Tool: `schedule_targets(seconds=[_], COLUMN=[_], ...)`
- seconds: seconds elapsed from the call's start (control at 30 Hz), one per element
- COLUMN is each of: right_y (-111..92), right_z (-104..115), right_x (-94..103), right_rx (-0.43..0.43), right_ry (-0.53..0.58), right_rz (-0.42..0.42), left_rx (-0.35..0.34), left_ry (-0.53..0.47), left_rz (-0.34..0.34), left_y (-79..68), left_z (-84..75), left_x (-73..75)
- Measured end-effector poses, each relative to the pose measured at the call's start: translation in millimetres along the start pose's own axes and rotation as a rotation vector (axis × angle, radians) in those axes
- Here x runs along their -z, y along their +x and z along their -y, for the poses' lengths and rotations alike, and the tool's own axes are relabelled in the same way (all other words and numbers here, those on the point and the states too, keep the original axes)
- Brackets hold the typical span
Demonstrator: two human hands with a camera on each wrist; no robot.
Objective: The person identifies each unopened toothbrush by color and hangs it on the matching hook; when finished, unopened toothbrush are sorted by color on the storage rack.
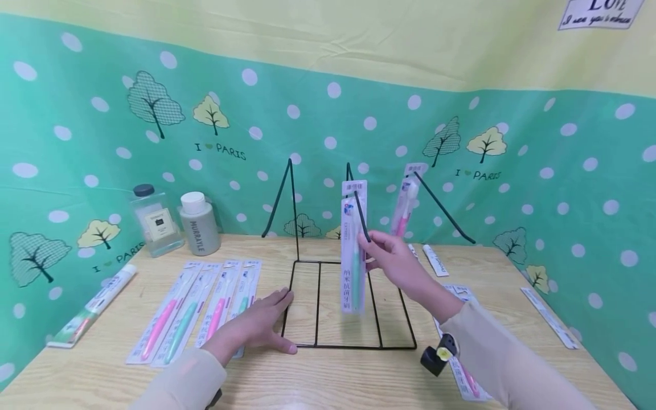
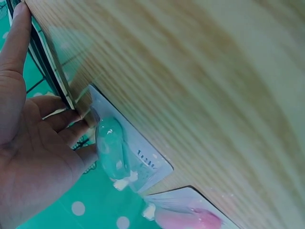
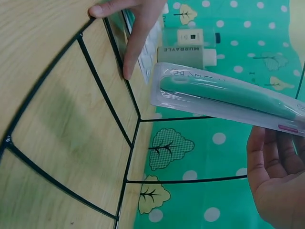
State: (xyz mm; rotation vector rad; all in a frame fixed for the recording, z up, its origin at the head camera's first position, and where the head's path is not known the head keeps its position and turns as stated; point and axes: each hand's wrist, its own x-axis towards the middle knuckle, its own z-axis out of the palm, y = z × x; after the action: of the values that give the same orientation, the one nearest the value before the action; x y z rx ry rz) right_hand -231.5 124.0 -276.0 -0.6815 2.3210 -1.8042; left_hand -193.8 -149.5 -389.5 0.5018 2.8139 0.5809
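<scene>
The right hand pinches the edge of a green brush, sealed in its pack, with bent fingers; part of the grip is hidden behind the pack. That brush hangs upright at the middle hook of a black wire rack, handle down, the hook's rod crossing the front of the card (its printed face is turned toward the head camera).

The left hand is spread wide and grasps nothing, its fingertips on the rack's left side and its thumb at the near left corner. Just beside it lie four packs, pink and green handles alternating; whether the hand touches the nearest is unclear.

A pink brush hangs at the right hook, while the left hook is bare. Another pack lies partly under the right forearm, near a small tube. At the table's far left stand a clear bottle and a grey bottle, with a large tube lying in front.
</scene>
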Motion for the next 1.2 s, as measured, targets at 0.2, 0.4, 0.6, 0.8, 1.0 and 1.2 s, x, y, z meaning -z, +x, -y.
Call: schedule_targets(seconds=[0.2,0.4,0.6,0.8,1.0,1.2], right_y=[22,42,54,61,65,70], right_z=[1,-1,-2,-5,-7,-9], right_x=[0.0,1.8,2.7,1.7,1.0,0.8], right_rx=[-0.038,-0.059,-0.068,-0.074,-0.077,-0.081], right_ry=[-0.004,-0.006,-0.005,0.019,0.032,0.028], right_rz=[-0.081,-0.148,-0.158,-0.176,-0.187,-0.195], left_rx=[-0.002,-0.011,-0.012,-0.014,-0.020,-0.028], left_ry=[0.011,0.012,0.016,0.014,0.014,0.010], left_rz=[0.001,-0.003,-0.004,-0.004,-0.006,-0.007], left_y=[-0.2,-1.3,-1.1,-0.9,-1.6,-2.1], left_z=[-1.0,-3.3,-3.9,-3.5,-3.0,-2.2], left_x=[-0.7,-0.1,-1.0,-1.8,-1.3,-1.2])
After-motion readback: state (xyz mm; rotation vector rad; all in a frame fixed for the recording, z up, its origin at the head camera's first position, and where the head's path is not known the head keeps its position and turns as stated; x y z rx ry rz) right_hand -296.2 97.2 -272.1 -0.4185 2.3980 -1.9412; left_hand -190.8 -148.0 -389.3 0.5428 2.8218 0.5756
